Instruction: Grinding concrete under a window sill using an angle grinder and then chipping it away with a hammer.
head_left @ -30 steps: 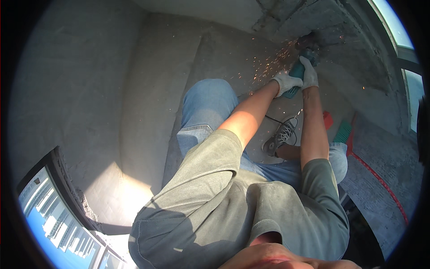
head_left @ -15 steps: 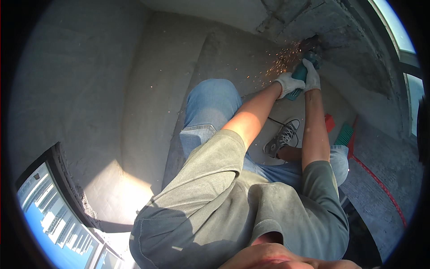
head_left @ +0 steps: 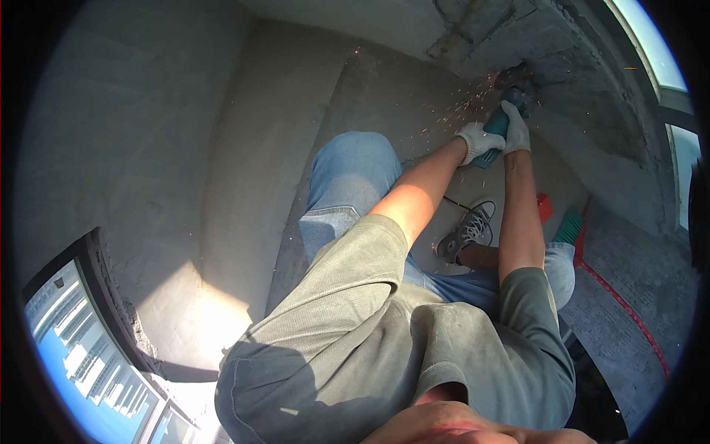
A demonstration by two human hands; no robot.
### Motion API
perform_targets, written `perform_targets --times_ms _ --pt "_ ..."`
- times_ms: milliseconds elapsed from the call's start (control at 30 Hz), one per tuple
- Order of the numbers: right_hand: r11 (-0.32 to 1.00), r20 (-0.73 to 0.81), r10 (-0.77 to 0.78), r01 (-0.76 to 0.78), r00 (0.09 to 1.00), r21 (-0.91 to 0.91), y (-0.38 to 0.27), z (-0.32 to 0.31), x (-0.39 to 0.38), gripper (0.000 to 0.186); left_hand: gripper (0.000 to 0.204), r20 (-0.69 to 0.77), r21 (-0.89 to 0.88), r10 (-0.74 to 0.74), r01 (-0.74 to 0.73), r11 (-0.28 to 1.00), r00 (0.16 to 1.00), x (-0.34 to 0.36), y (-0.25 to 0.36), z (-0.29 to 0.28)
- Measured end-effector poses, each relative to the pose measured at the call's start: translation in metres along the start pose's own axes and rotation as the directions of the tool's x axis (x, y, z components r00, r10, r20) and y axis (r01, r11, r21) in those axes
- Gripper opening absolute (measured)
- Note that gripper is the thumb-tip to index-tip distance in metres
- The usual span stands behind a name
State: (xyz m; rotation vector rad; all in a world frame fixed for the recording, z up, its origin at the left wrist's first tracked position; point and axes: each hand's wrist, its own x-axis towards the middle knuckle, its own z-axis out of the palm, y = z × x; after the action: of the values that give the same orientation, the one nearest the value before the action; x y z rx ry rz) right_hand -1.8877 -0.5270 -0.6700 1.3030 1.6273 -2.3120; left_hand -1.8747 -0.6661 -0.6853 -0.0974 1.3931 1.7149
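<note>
A teal angle grinder point(head_left: 493, 130) is held in both my gloved hands, its head up against the dark, rough patch point(head_left: 512, 74) at the foot of the concrete wall. My left hand point(head_left: 479, 139), in a white knit glove, wraps round the rear of its body. Closer to the head, my right hand point(head_left: 517, 127) in a matching glove grips it, thumb along the top. Orange sparks point(head_left: 467, 105) fly from the contact spot toward the left. The disc itself is hidden or too dark to make out. A dark cord point(head_left: 457, 201) runs below the tool, beside my shoe.
My bent knee point(head_left: 355, 159) in jeans is left of my arms, my sneaker point(head_left: 470, 231) between them. At right lie a green brush point(head_left: 569, 227), a red object point(head_left: 544, 208) and a red strip point(head_left: 625, 303) along the floor. Window frames stand at upper right and lower left.
The spray of sparks is thinner and more scattered, with a few stray ones farther out. Both hands keep their grip on the grinder, which has hardly moved.
</note>
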Motion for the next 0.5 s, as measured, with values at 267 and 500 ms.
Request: perform_targets --times_ms 267,500 --pt "1.000 -0.008 -0.005 0.005 1.000 -0.015 0.004 0.000 0.009 0.041 0.041 0.061 -0.127 -0.007 0.015 0.992 0.998 -0.005 0.004 -0.001" --pt "0.992 0.038 0.110 -0.112 0.993 0.058 0.025 -0.011 -0.012 0.035 0.049 -0.015 0.063 -0.080 0.081 0.995 0.997 -0.024 -0.006 0.005"
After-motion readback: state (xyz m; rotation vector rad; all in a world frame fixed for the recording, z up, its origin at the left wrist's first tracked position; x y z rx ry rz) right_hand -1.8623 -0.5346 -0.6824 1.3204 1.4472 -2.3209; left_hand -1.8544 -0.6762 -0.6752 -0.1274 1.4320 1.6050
